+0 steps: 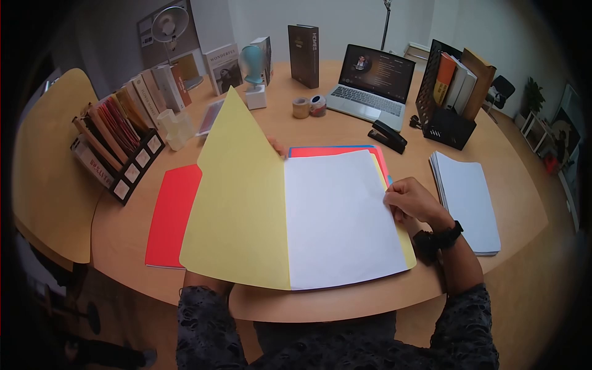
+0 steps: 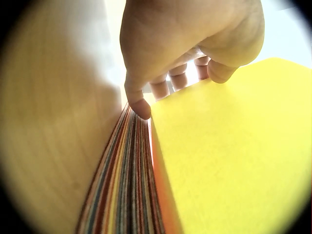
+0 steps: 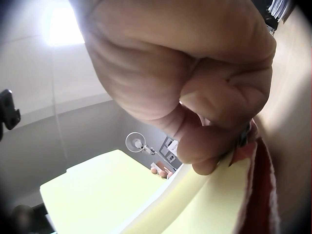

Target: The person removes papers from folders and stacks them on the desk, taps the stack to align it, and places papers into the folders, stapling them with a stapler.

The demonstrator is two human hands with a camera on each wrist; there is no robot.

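Observation:
A yellow folder (image 1: 237,203) lies opened out, its left cover raised and white paper (image 1: 339,222) on its right side. Behind that cover is my left hand (image 2: 190,39), mostly hidden in the head view. Its fingers (image 1: 277,147) curl over the cover's top edge close to the fold, beside a stack of coloured sheet edges (image 2: 126,175). My right hand (image 1: 412,198) pinches the right edge of the yellow folder beside the paper, thumb and fingers (image 3: 200,141) bent together. A red and blue folder (image 1: 333,150) shows from underneath.
A red folder (image 1: 169,216) lies to the left, a white paper stack (image 1: 465,203) to the right. Farther back are a stapler (image 1: 387,135), tape rolls (image 1: 301,108), a laptop (image 1: 373,80), a black file holder (image 1: 450,126) and a rack (image 1: 132,166) of folders and books.

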